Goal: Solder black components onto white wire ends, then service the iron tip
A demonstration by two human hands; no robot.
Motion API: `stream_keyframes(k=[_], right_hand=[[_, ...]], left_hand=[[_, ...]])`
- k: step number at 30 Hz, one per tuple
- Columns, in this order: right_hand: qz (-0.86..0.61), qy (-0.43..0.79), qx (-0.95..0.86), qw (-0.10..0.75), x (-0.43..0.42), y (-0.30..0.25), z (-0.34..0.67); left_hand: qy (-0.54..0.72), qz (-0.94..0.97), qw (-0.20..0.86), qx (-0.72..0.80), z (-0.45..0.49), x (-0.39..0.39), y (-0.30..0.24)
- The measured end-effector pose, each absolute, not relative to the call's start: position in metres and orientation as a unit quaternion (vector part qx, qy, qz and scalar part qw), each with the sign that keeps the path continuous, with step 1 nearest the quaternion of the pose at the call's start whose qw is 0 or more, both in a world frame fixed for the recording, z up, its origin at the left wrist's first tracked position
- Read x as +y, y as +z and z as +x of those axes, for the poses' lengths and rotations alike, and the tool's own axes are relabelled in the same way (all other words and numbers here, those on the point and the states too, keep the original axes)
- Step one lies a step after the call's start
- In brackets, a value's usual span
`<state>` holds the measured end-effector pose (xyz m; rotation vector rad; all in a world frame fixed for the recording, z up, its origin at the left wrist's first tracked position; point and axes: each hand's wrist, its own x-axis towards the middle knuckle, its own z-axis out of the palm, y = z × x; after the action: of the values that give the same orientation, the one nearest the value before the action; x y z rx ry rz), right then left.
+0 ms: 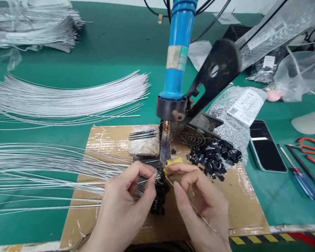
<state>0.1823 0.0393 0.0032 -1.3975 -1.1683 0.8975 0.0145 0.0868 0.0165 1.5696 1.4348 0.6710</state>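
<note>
My left hand (128,196) pinches a thin silver wire (68,182) between thumb and forefinger, right beside the tip of the soldering iron (165,147). My right hand (199,196) is closed in a pinch too, holding a fine strand of solder wire (196,210) that runs down toward me. Both fingertips meet near a small black part (161,173) under the iron tip. The iron's blue handle (180,49) stands upright in a black metal stand (215,75). A cluster of black parts (159,196) lies between my hands.
A cardboard sheet (241,203) covers the green bench. Fans of silver wires (68,101) spread at the left. A pile of black parts (215,157), a foil bag (236,112), a phone (265,147), a blue screwdriver (303,182) and red cutters (311,148) lie right.
</note>
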Motion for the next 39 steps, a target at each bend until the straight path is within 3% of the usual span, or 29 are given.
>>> stream_keyframes(k=[6,39], right_hand=[[-0.591,0.388,-0.444,0.550,0.0407,0.0050,0.1729],[-0.595,0.325,-0.499,0.539,0.0451,0.0079,0.1745]], left_hand=[[0.318,0.616,0.435,0.574,0.0222,0.0881,0.0204],[0.337,0.629,0.395,0.578,0.0241,0.0861,0.0247]])
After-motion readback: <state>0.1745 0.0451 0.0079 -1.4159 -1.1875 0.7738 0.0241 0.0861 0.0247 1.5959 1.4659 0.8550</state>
